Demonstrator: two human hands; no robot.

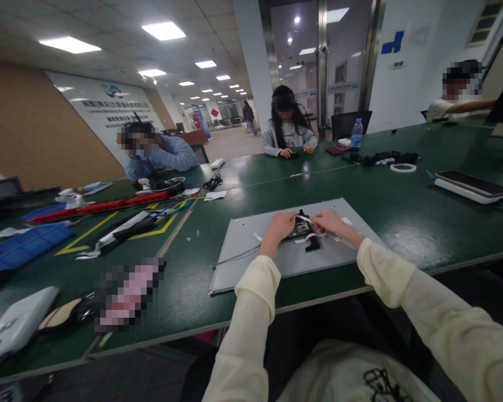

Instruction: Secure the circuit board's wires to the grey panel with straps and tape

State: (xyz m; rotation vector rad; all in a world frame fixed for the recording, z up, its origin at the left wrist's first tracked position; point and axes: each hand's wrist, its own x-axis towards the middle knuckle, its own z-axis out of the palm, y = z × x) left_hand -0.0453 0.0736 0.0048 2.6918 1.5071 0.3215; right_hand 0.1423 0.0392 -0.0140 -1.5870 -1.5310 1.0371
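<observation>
A thin white strip [304, 218] stretches between my two hands above an open electronic device with a bare circuit board [302, 228]. My left hand [280, 228] is closed with its fingertips pinching the strip's left end. At the strip's other end, the fingers of my right hand [329, 220] pinch it. Beneath them lies a light grey panel [243, 240], which carries the device. Black plastic pieces stick out around the board, one of them [313, 243] on the near side. Another white strip [311, 238] curls in front of the board. My fingers partly cover the device.
A thin cable [238, 258] runs off the panel's left side. To the left are a phone in a pink case [129, 293], a white box [19, 324] and a blue tray [29, 245]. A tape roll [403, 167] and a phone [473, 183] lie right. Other people sit around the green table [440, 234].
</observation>
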